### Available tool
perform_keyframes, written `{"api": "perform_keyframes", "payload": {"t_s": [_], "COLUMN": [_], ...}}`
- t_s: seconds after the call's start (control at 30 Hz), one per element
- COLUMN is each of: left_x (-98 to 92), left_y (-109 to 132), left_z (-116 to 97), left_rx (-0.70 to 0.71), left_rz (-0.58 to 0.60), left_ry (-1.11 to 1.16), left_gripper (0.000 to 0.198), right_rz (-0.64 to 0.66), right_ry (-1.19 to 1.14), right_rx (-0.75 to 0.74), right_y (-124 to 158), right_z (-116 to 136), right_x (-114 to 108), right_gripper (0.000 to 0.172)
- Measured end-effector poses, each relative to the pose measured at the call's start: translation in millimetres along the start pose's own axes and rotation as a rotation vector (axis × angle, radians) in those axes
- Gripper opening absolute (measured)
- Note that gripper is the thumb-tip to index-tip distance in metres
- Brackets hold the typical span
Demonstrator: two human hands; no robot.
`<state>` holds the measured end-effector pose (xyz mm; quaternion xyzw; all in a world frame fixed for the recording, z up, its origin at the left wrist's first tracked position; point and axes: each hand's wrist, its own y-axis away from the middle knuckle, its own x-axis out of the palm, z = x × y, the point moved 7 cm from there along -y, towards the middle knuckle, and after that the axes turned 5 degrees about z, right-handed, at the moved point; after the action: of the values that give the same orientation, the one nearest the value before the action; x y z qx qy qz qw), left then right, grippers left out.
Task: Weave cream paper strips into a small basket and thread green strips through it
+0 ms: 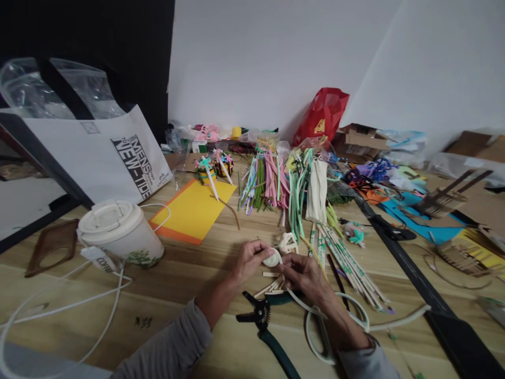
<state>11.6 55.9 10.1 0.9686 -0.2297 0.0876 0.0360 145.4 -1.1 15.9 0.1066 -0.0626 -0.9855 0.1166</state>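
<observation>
**Coiling a white strip at the craft table**

We sit at a broad wooden table (185,279) crowded with craft material. At its left edge leans a white tote bag (98,152) with printed lettering. In front of the bag lie a yellow sheet (193,210) and a lidded paper cup (120,231). Across the middle, bundles of coloured strips (268,181) in pink, green and white fan towards us, and a row of pale sticks (349,260) runs off to the right. Green-handled cutters (262,318) rest just below our wrists, their jaws parted, untouched.

Our hands meet near the table's centre. The left hand (248,260) is closed, its fingertips pinching a small white coil (272,258) just above the wood. The right hand (303,273) is also closed and grips the white strip (402,317) where it feeds into that coil. The rest of the strip loops loosely round the right wrist and trails away over the table.

By our reckoning the winding is at an early stage. The coil is only a little button, and a long run of strip remains loose. A few short offcuts (272,287) lie under the hands, so some trimming appears done. Small decorated pieces (213,168) stand at the back.
</observation>
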Motion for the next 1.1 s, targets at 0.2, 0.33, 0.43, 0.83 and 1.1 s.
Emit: {"api": "perform_keyframes", "payload": {"t_s": [0.2,0.33,0.43,0.83,1.1], "left_x": [5.6,8.2,9.0,9.7,16.6], "left_y": [6.5,10.3,13.2,6.8,9.9], "left_z": [3.5,1.8,1.5,1.3,-15.8], "left_rx": [-0.031,-0.019,-0.017,-0.057,0.03], "left_rz": [-0.101,-0.158,-0.202,0.001,0.237], "left_ry": [0.13,0.127,0.098,-0.007,-0.408], "left_gripper": [0.026,0.025,0.026,0.029,0.022], "right_rz": [-0.052,-0.062,-0.082,-0.052,0.021], "right_ry": [-0.116,-0.171,-0.177,0.01,0.277], "right_rx": [0.019,0.004,0.0,-0.03,-0.115], "right_y": [-2.6,-1.5,-0.6,-3.3,3.4], "right_z": [-2.9,1.8,5.6,-4.0,13.2], "right_x": [1.9,5.5,7.4,-4.5,-2.6], "right_gripper": [0.041,0.044,0.045,0.04,0.032]}}
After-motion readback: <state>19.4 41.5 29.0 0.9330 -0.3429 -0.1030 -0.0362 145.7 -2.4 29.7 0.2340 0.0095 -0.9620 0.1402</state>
